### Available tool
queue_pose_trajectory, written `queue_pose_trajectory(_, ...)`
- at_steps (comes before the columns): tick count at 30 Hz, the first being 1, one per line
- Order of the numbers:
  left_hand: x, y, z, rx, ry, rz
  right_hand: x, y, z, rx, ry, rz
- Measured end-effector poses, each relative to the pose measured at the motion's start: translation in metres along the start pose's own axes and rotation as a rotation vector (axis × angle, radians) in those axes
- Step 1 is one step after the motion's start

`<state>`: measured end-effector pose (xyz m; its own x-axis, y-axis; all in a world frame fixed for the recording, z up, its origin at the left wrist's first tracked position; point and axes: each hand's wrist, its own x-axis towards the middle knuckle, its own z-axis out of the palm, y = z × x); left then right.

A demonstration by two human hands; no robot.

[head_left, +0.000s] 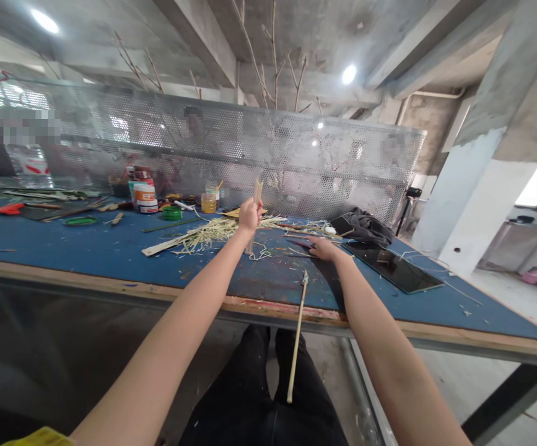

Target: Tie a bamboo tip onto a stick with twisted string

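No legible labels on paint jars (145, 197)

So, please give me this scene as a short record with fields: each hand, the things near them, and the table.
left hand: closed around an upright bamboo strip, its lower end on the table
right hand: flat on the table, fingers on a dark tool, not clearly gripping
table: blue top, wooden edge
near hands: pile of bamboo shavings; thin bamboo stick hanging over the table edge
right side: dark tablet, grey cloth
back: paint jars, perforated metal screen
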<state>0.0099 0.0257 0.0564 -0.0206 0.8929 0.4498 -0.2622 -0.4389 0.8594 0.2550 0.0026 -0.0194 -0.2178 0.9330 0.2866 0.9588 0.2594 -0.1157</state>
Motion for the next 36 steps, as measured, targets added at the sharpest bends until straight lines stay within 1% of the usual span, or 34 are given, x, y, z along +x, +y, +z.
queue_pose_trajectory(4,0.0,-0.001,0.001,0.009,-0.015,0.002,0.003,-0.005,0.002,-0.005,-0.055,0.059)
queue_pose_trajectory(6,-0.001,-0.001,0.001,0.011,-0.029,0.008,0.004,-0.007,0.001,-0.001,-0.04,0.092)
queue_pose_trajectory(8,-0.003,-0.001,0.001,0.013,-0.047,0.015,0.004,-0.008,0.0,0.007,0.005,0.129)
queue_pose_trajectory(11,-0.006,0.0,0.002,0.018,-0.069,0.029,0.002,-0.009,-0.001,0.026,0.118,0.178)
queue_pose_trajectory(14,-0.008,0.0,0.003,0.026,-0.082,0.043,0.0,-0.015,-0.007,0.051,0.266,0.212)
queue_pose_trajectory(18,-0.008,0.0,0.004,0.041,-0.105,0.05,0.0,-0.036,-0.025,0.081,0.469,0.195)
queue_pose_trajectory(21,-0.01,0.001,0.006,0.053,-0.147,0.044,-0.003,-0.055,-0.038,0.095,0.563,0.14)
queue_pose_trajectory(24,-0.014,0.002,0.008,0.064,-0.23,0.026,-0.007,-0.07,-0.044,0.108,0.587,0.066)
queue_pose_trajectory(26,-0.017,0.002,0.01,0.074,-0.295,0.014,-0.01,-0.076,-0.045,0.114,0.589,0.03)
queue_pose_trajectory(31,-0.024,-0.002,0.019,0.116,-0.436,-0.018,-0.017,-0.08,-0.048,0.121,0.594,0.017)
queue_pose_trajectory(36,-0.026,-0.006,0.026,0.143,-0.512,-0.012,-0.021,-0.084,-0.051,0.105,0.58,0.009)
